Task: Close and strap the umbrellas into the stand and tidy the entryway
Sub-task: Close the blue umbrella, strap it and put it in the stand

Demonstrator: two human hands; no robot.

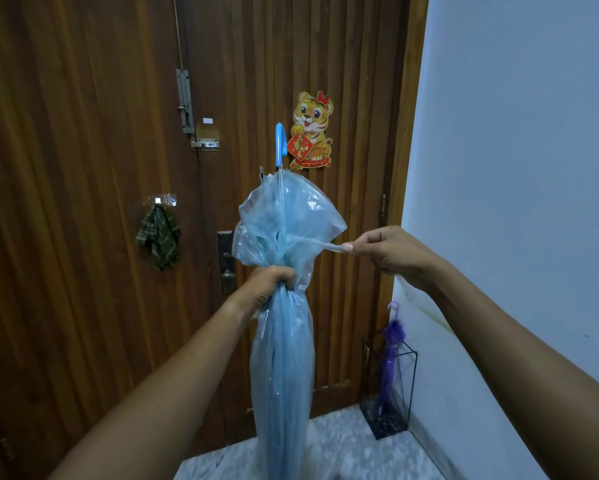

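Blue umbrella (280, 358) at centre frame, upright, handle up, before the door (83, 202). Left hand (268, 285) grips the gathered canopy. Right hand (384, 251), apart at centre right, pinches the strap (326, 247), drawn sideways. Purple umbrella (390, 362) sits in the stand (390, 426), lower right.

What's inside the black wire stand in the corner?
One closed purple umbrella stands in the wire stand, handle up. Its tip is lost against the stand's dark bottom, so I cannot tell whether anything else lies there.
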